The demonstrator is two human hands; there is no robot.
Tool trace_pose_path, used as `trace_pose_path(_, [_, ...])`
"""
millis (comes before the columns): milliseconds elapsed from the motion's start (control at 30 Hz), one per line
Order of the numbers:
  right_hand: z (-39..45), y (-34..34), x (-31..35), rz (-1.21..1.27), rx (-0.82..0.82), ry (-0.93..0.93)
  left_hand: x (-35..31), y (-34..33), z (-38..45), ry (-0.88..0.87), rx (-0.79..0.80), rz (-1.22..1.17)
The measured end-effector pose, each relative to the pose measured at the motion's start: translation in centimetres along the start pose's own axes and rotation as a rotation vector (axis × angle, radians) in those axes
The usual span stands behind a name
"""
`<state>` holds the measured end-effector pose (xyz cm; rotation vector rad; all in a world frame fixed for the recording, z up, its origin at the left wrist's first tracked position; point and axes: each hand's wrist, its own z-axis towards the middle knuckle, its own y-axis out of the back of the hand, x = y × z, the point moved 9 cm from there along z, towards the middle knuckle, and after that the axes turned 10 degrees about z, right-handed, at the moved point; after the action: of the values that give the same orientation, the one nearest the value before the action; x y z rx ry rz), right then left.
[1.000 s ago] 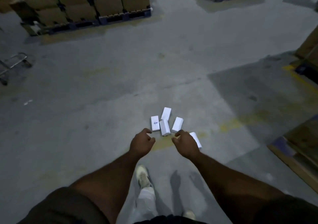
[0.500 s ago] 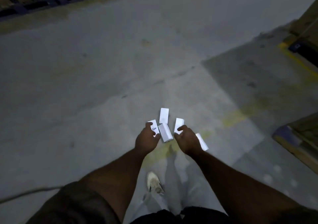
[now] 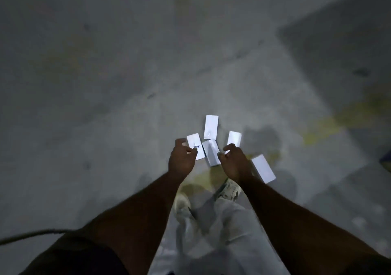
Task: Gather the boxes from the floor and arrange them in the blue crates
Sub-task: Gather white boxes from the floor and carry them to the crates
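Note:
Several small white boxes lie close together on the grey concrete floor. One with blue handwriting (image 3: pixel 195 142) is at the left, a long one (image 3: pixel 211 126) lies farthest from me, one (image 3: pixel 210 155) sits in the middle, another (image 3: pixel 234 138) to its right, and one (image 3: pixel 263 168) lies apart at the near right. My left hand (image 3: pixel 182 161) hovers over the handwritten box with fingers loosely curled, its fingertips overlapping the box's near edge. My right hand (image 3: pixel 234 163) hangs between the middle box and the near-right one, fingers loosely curled, holding nothing. No blue crate is in view.
My shoes (image 3: pixel 229 190) stand just behind the boxes. Worn yellow floor paint (image 3: pixel 330 124) runs off to the right. A dark cable (image 3: pixel 31 233) crosses the lower left, and a blue corner (image 3: pixel 386 160) shows at the right edge.
I have bent closer to the floor, so the boxes look larger and the pallets have left the view. Both hands have dropped nearer the boxes. The boxes have not moved.

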<state>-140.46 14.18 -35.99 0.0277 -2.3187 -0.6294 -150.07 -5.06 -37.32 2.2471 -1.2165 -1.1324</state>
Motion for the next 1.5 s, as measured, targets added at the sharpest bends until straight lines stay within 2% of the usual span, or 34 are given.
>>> trace_pose_path(133, [6.9,-3.8,-4.5,0.047,-0.011,-0.058,3.2,-4.5,6.0,0.053,-0.019,-0.058])
trace_pose_path(267, [14.6,-9.6,-10.4,0.036,-0.003,-0.123,9.2,-10.9,13.6,0.164,-0.015,-0.122])
trace_pose_path(500, [25.4,-19.1,-20.1,0.011,-0.074,-0.219,16.1,-19.4,24.9,0.169,0.085,0.022])
trace_pose_path(733, [30.7,-24.8,-25.2,-0.107,-0.059,-0.237,21.2,-22.6,32.5,0.180,0.129,0.092])
trace_pose_path(867, [31.8,-26.1,-27.0,-0.184,-0.066,-0.308,22.7,-23.3,34.0,0.201,0.151,0.110])
trace_pose_path(1000, [31.3,-26.7,-28.3,-0.046,-0.081,-0.427,23.1,-23.9,33.7,0.241,0.196,0.065])
trace_pose_path(1167, [29.7,-26.5,-27.9,0.071,-0.148,-0.415,22.0,-24.4,33.0,0.239,0.227,0.040])
trace_pose_path(1333, [28.7,-28.1,-28.6,0.022,-0.081,-0.471,22.4,-25.7,32.4,0.291,0.335,0.030])
trace_pose_path(1433, [29.3,-29.5,-29.8,0.033,-0.080,-0.505,22.5,-26.7,32.2,0.281,0.418,0.018])
trace_pose_path(1500, [29.7,-29.9,-30.4,0.062,-0.105,-0.517,22.8,-26.8,32.4,0.276,0.415,-0.013])
